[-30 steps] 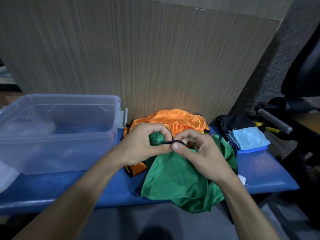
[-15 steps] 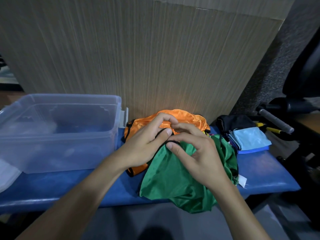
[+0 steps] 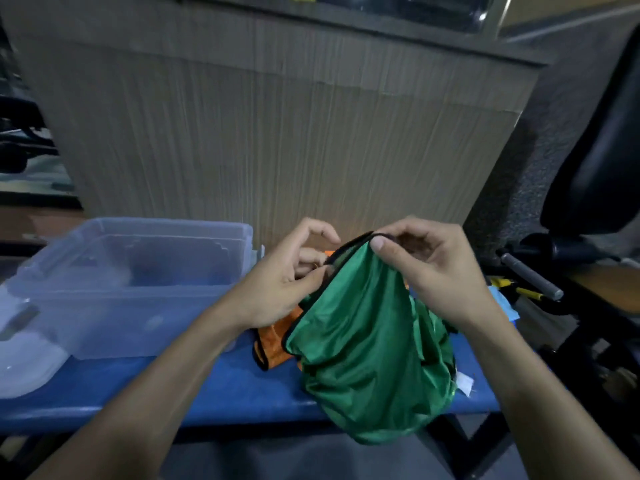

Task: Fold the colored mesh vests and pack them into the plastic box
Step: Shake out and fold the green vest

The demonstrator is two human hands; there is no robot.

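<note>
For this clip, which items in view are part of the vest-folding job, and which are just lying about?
Part of the job:
green vest, pinched by its black trim by left hand and right hand
orange vest
plastic box

Lying about:
light blue cloth
office chair
yellow-handled tool

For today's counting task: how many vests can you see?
2. The green vest hangs from both hands; the orange vest lies on the bench behind it. More may be hidden.

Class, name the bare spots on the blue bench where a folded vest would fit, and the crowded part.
Bare: the front strip of the bench between the box and the orange vest. Crowded: the right end, under the green vest and both hands.
</note>
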